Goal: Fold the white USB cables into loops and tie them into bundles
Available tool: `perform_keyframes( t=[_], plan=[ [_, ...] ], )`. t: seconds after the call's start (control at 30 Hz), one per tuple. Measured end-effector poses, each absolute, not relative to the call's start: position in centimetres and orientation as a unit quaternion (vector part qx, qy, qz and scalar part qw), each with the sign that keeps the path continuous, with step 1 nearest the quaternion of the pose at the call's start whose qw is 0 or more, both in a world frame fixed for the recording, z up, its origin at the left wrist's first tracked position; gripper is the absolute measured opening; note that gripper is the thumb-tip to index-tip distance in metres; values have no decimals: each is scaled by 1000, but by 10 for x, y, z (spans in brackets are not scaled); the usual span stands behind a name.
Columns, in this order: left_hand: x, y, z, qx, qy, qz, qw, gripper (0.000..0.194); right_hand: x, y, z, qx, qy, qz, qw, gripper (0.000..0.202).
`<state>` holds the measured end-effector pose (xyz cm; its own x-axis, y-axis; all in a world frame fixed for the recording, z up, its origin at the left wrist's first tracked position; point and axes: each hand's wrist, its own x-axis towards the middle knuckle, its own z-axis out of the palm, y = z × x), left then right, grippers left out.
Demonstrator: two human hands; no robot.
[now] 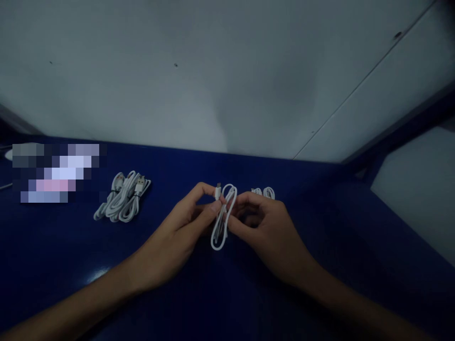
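Observation:
A coiled white cable point(218, 239) stands between my two hands at the middle of the view, its small connector pointing up at the left side of the loops. My left hand point(188, 213) pinches the cable just below that connector with thumb and fingers. On the other side, my right hand point(266, 220) holds the same coil with curled fingers and thumb at its right edge. Both hands are over the blue table point(170, 303). Part of the coil's middle is covered by fingertips.
Several coiled white cables point(124, 201) with dark ties lie in a pile on the left. More white cables point(269, 192) show partly behind my right hand. A pixelated bright area point(64, 175) is at the far left. A pale wall point(159, 94) rises behind the table.

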<state>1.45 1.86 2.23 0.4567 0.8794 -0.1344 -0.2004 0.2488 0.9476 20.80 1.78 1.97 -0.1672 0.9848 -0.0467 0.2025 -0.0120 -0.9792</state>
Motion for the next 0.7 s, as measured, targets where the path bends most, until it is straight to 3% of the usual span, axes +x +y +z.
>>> perform_keyframes(
  t=[0.7],
  plan=[
    [17, 24, 26, 429, 370, 401, 720, 22, 216, 24, 26, -480, -576, 538, 387, 20]
  ],
)
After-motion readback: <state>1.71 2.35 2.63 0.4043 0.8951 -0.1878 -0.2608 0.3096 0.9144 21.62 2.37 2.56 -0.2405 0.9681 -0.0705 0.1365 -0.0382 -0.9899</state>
